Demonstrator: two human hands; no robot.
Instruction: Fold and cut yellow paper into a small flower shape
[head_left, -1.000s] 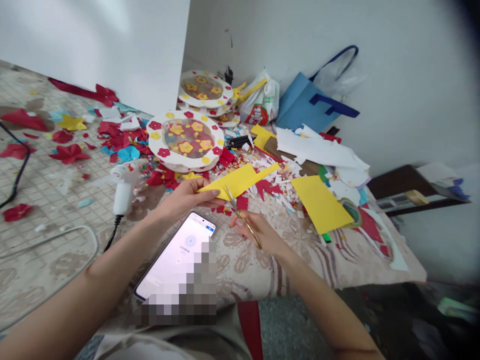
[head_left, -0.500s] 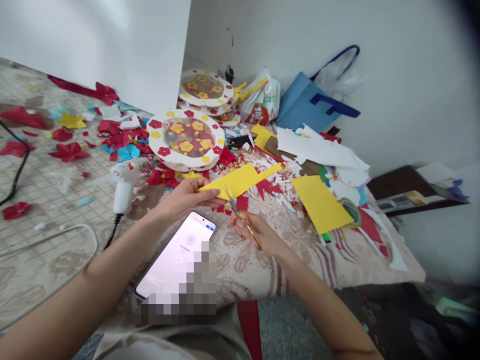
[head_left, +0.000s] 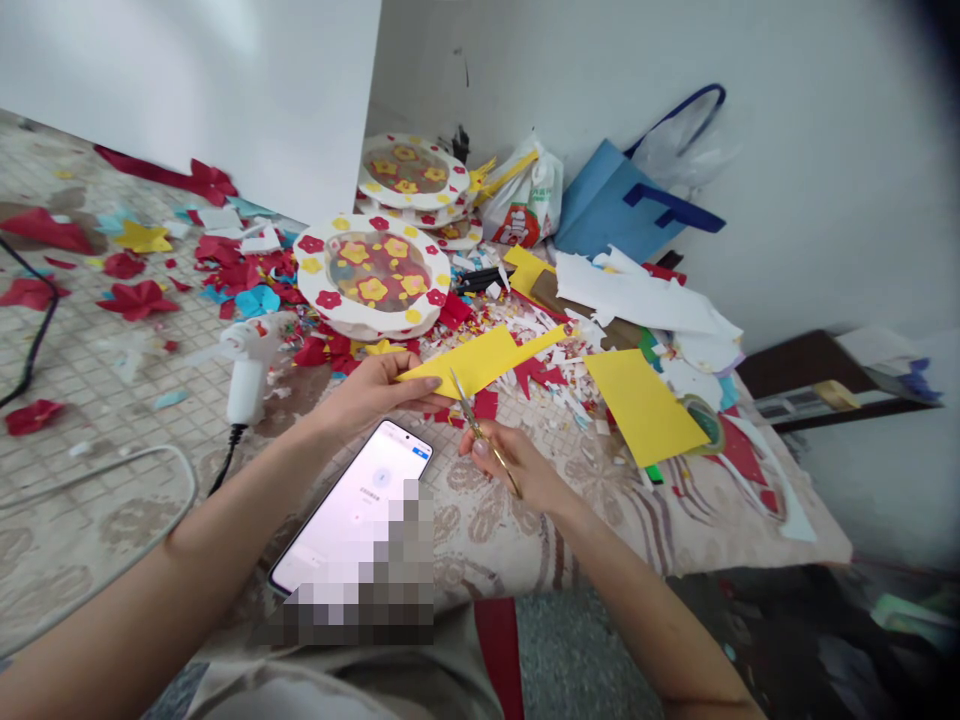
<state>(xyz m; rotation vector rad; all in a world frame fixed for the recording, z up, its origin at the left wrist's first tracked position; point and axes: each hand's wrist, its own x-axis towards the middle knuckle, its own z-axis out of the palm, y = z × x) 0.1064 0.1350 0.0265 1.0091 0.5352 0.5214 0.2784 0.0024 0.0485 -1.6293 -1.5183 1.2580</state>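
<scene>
My left hand (head_left: 371,392) pinches the near end of a long yellow paper piece (head_left: 480,360), held up over the patterned cloth. My right hand (head_left: 517,465) grips small gold-handled scissors (head_left: 480,428), whose blades point up and touch the lower edge of the yellow paper. A lit phone (head_left: 352,505) lies on the cloth just under my left wrist. A flat yellow sheet (head_left: 641,405) rests on the cloth to the right of the scissors.
A white glue gun (head_left: 246,365) with its cord lies left of my hand. Decorated round plates (head_left: 373,275) with red and yellow flowers stand behind. Paper scraps (head_left: 555,380), white sheets (head_left: 637,295), a blue bag (head_left: 622,205) and red paper flowers (head_left: 139,298) lie around.
Almost nothing differs; the view has shifted slightly and both hands hold the same pose with the paper and scissors.
</scene>
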